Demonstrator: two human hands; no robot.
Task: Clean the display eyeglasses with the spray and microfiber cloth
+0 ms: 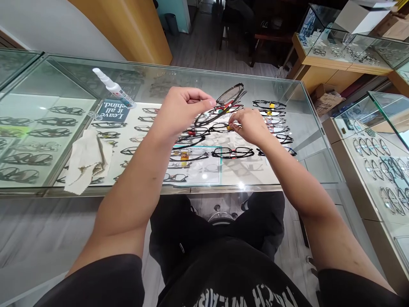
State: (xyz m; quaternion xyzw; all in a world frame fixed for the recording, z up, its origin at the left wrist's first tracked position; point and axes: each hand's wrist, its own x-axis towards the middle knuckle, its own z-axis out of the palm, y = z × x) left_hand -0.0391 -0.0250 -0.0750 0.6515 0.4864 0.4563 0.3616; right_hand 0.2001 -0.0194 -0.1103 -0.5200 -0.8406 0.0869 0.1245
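My left hand (182, 107) is raised over the glass display counter (188, 189), thumb and fingers pinching a pair of dark-framed eyeglasses (232, 94). The glasses are tilted, one lens up to the right. Just below them and to the right, my right hand (252, 127) has its fingertips pressed together. Whatever lies between those fingertips, if anything, is too small to make out. Under both hands, rows of eyeglasses (233, 152) lie in the case, several with yellow or red tags.
On the counter's left stand a white spray bottle (114, 90) and a crumpled cream cloth (85, 161). A dark blue printed card (113, 111) lies by the bottle. More glass cases (380, 170) line the right side. A white box (364, 17) sits on the far case.
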